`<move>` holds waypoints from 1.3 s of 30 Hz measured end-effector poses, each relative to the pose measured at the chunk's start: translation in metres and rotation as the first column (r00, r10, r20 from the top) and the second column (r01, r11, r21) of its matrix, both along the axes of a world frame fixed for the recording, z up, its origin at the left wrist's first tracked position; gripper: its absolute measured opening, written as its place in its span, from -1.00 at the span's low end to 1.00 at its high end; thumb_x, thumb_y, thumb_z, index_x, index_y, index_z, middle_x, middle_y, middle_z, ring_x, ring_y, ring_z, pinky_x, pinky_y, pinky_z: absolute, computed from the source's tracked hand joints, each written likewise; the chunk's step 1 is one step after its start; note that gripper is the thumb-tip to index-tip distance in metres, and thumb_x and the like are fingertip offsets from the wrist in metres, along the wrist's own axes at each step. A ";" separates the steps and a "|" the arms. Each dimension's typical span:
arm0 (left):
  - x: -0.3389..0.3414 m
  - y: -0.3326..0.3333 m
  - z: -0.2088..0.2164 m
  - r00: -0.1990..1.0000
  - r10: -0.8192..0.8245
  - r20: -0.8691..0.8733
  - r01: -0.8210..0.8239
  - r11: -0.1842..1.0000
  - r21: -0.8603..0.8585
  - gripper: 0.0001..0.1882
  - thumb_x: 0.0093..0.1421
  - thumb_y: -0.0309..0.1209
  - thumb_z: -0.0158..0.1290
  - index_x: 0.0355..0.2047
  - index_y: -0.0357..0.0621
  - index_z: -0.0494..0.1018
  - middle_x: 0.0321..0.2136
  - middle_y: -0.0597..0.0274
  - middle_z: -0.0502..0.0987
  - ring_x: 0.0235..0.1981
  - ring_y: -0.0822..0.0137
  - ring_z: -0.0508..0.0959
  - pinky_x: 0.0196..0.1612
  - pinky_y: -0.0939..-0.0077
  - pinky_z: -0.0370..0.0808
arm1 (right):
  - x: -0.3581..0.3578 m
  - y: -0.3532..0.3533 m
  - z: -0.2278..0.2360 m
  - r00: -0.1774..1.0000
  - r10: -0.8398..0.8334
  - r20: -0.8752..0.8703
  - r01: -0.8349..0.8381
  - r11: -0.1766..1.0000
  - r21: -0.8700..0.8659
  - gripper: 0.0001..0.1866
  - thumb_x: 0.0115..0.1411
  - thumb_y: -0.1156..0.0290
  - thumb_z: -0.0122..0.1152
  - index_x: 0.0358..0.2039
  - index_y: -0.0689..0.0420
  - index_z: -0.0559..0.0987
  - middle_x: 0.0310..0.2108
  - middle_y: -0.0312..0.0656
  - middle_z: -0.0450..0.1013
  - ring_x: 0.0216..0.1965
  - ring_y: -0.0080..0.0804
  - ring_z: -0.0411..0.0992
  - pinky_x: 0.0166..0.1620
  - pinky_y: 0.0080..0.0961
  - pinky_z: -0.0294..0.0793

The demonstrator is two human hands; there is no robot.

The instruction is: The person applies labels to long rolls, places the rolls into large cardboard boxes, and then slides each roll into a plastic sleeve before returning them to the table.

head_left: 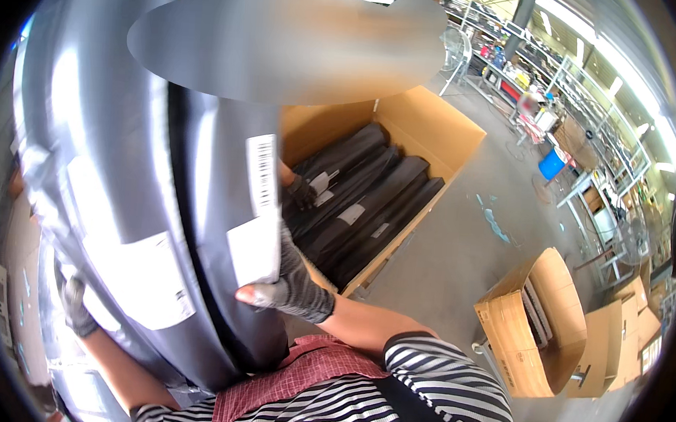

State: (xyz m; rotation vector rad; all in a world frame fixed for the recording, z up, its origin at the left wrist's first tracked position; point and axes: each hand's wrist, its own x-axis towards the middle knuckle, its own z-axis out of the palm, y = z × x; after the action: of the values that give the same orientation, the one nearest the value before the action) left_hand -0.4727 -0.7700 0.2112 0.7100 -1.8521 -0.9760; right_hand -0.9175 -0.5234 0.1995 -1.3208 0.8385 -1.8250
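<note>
Against my body I hold several long, glossy black plastic-wrapped packages (pixel 136 193) with white labels, and they rise past the top of the view. My left hand (pixel 77 308), in a grey glove, grips their left side; its fingers are partly hidden. From the right, my gloved right hand (pixel 296 285) clasps the nearest package by its labelled edge. Beyond it stands an open cardboard box (pixel 426 128) with similar black packages (pixel 388 202) lying side by side inside. Another person's dark-gloved hand (pixel 302 192) rests on those packages.
At the right, a second open cardboard box (pixel 504 327) holds grey slabs, with flattened cartons (pixel 614 340) beside it. Farther off are a blue drum (pixel 553 163), workbenches and shelving. Plastic scraps (pixel 494 225) lie on the grey floor. A blurred patch covers the upper middle.
</note>
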 end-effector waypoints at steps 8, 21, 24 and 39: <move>-0.429 -0.006 0.122 0.892 -0.429 0.141 0.430 0.902 0.023 -0.13 0.08 -0.22 0.23 0.33 -0.33 0.15 0.17 0.06 0.39 0.11 0.30 0.42 0.16 0.45 0.36 | -0.135 0.051 0.010 0.828 -0.472 0.303 0.417 0.880 0.228 -0.04 -0.07 0.12 0.54 0.24 0.13 0.17 -0.05 -0.29 0.26 -0.04 -0.50 0.28 0.02 -0.51 0.37; -0.777 -0.080 -0.060 0.455 -0.445 0.771 0.784 0.610 -0.110 -0.12 0.11 -0.06 0.22 0.34 -0.12 0.11 0.21 -0.09 0.32 0.20 0.02 0.37 0.21 0.28 0.30 | -0.267 0.029 -0.058 0.300 -0.691 -0.658 0.903 -0.017 0.429 -0.10 0.09 -0.04 0.38 0.21 0.38 0.26 0.12 0.23 0.35 0.17 -0.05 0.35 0.19 -0.33 0.35; -0.765 -0.040 -0.085 0.184 -0.469 0.864 0.906 0.422 0.037 -0.22 0.14 -0.10 0.19 0.30 -0.12 0.19 0.14 -0.17 0.39 0.16 -0.04 0.42 0.18 0.28 0.35 | -0.224 0.041 -0.058 0.377 -0.650 -0.660 0.913 0.141 0.382 -0.34 0.21 0.23 0.31 0.20 0.34 0.33 0.12 0.03 0.41 0.10 -0.38 0.41 0.12 -0.52 0.39; -0.538 0.072 -0.091 -0.233 -0.580 0.781 0.955 0.013 0.295 -0.27 0.29 0.04 0.01 0.28 -0.23 0.23 0.08 -0.21 0.45 0.11 -0.10 0.44 0.20 0.14 0.35 | -0.037 0.168 -0.186 0.303 -0.879 -0.367 0.697 -0.058 0.714 -0.64 0.24 0.41 0.27 0.02 0.24 0.52 -0.14 -0.19 0.55 -0.17 -0.50 0.48 -0.05 -0.54 0.47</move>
State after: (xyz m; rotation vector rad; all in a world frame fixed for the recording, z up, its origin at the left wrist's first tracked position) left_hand -1.0106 -0.6979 0.1200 -1.0157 -3.3883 -0.8974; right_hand -0.9547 -0.3559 0.0130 0.2158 2.3496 -1.7856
